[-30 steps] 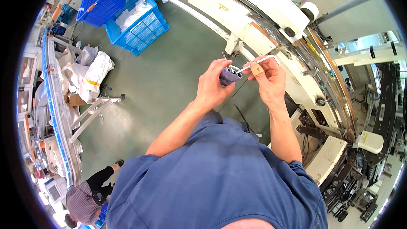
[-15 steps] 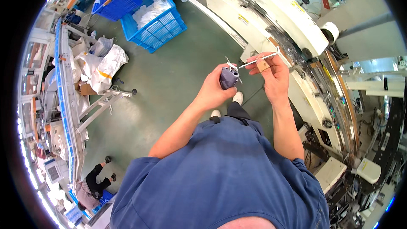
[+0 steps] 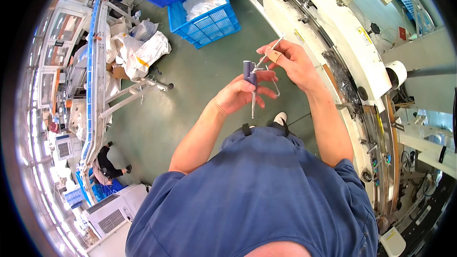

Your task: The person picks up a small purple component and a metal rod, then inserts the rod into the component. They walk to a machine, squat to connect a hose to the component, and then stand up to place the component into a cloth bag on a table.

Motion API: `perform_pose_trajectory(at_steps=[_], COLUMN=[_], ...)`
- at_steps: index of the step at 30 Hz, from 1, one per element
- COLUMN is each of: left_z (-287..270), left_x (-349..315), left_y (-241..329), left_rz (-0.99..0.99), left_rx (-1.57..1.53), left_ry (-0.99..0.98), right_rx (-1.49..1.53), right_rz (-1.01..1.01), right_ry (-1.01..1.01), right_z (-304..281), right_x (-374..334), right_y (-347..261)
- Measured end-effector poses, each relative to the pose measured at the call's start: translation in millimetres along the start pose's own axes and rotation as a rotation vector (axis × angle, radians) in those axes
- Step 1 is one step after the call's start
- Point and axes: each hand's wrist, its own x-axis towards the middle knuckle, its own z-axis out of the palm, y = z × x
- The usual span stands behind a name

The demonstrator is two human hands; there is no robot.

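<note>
Holder dark purple, perhaps navy; rod silvery.

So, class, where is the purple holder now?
In the head view, just above centre, the purple holder is in the left hand, left of the right hand.

Two yellow labels are seen on the white machine, but no words or numbers can be read on them.

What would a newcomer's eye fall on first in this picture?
Above centre, the left grip holds a small, dark purple tool holder while the right grip holds a slim silver metal rod. At the top, a bright blue plastic crate contains white material. A crumpled white sack sits upper left.
</note>
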Motion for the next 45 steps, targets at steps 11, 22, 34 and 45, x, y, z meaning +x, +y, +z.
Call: perform_pose_trajectory(at_steps=[11, 22, 34, 45], left_z=[-28.3, -136.3, -262.7, -342.6], left_x=[6.3, -96.2, -245.8, -250.0], left_y=[20.5, 77.5, 119.8, 170.8], left_rz=[0.154, 0.355, 0.634, 0.638], left_rx=[-0.209, -0.095, -0.001, 0.157], left_ry=[-0.063, 0.100, 0.765, 1.154], right_rx=[0.037, -0.154, -0.276, -0.154], right_rz=[0.143, 0.228, 0.191, 0.332], right_ry=[-0.259, -0.776, -0.556, -0.761], right_z=[14.3, 165.4, 358.5, 445.3], right_x=[63.3, 200.1, 323.4, 398.1], right_y=[-0.3, 7.9, 48.9, 86.2])
